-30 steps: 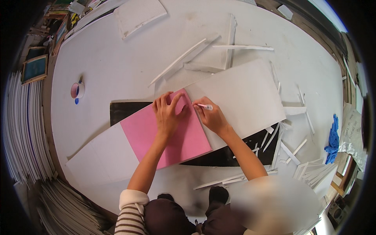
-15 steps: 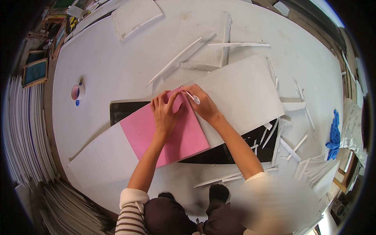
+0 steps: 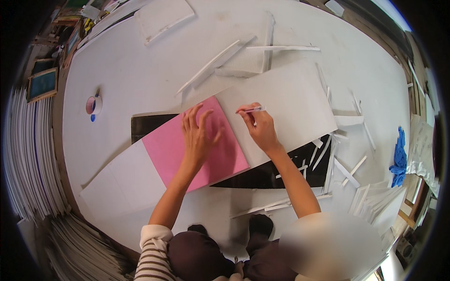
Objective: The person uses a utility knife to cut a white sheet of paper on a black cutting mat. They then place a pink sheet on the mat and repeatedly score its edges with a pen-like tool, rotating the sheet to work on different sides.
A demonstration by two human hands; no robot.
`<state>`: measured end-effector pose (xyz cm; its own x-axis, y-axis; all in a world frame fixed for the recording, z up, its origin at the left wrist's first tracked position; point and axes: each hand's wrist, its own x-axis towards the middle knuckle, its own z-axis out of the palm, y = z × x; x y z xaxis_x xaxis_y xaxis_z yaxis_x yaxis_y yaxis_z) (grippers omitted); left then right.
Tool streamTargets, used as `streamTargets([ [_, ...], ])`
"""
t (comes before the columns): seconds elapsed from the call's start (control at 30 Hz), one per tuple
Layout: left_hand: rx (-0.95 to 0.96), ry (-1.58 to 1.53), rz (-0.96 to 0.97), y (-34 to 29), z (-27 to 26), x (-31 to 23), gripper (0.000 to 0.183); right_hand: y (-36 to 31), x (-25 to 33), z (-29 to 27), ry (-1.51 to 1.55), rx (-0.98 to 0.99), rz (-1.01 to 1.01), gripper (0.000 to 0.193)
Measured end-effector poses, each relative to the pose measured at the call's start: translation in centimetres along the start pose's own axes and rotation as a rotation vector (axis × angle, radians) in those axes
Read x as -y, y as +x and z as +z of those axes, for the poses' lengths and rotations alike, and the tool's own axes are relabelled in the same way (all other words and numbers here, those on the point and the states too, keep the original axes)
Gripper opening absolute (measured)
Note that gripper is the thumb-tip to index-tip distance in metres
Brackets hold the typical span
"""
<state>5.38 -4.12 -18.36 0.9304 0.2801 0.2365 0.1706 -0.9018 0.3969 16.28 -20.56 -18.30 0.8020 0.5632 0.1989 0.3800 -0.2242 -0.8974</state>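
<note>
My left hand [image 3: 197, 138] is over a pink square board [image 3: 164, 150], fingers spread and bent; its shadow falls on the pink surface. I cannot tell whether the fingertips touch it. The pink board lies across a long white sheet [image 3: 295, 98], which shows on both sides of it. Just right of the pink board's edge, my right hand [image 3: 263, 131] pinches a slim pen [image 3: 255, 109] over the white sheet. Under the sheet lies a black mat [image 3: 239, 179], showing at the upper left and lower right.
White offcut strips [image 3: 283, 48] lie beyond the sheet, with more at the right [image 3: 349, 173]. A tape roll [image 3: 93, 106] is on the left, a crumpled blue cloth-like thing [image 3: 399, 152] on the right. Stacked sheets [image 3: 29, 154] line the left edge. A white panel [image 3: 164, 18] lies far off.
My right hand has drawn away from the pink board's far corner, moving right with the pen. The left hand's fingers have spread a little, staying over the board.
</note>
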Motion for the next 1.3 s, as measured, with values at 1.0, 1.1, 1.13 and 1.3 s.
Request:
streamTargets([
  [1.0, 0.387, 0.158, -0.091, -2.6, -0.2, -3.7, 0.107, 0.6, -1.0, 2.1, -0.096, 0.131, -0.312, 0.009],
  [1.1, 0.385, 0.172, -0.085, -2.6, 0.1, -3.7, 0.107, 3.7, -1.7, 3.0, -0.053, 0.117, -0.319, 0.013],
  [1.13, 0.386, 0.161, -0.086, -2.5, 0.2, -3.8, 0.107, 4.3, -1.8, 3.0, -0.054, 0.119, -0.323, 0.013],
  [1.3, 0.432, 0.156, -0.123, -2.4, -0.3, -3.8, 0.105, 2.7, -1.8, 2.7, -0.039, 0.124, -0.343, 0.010],
])
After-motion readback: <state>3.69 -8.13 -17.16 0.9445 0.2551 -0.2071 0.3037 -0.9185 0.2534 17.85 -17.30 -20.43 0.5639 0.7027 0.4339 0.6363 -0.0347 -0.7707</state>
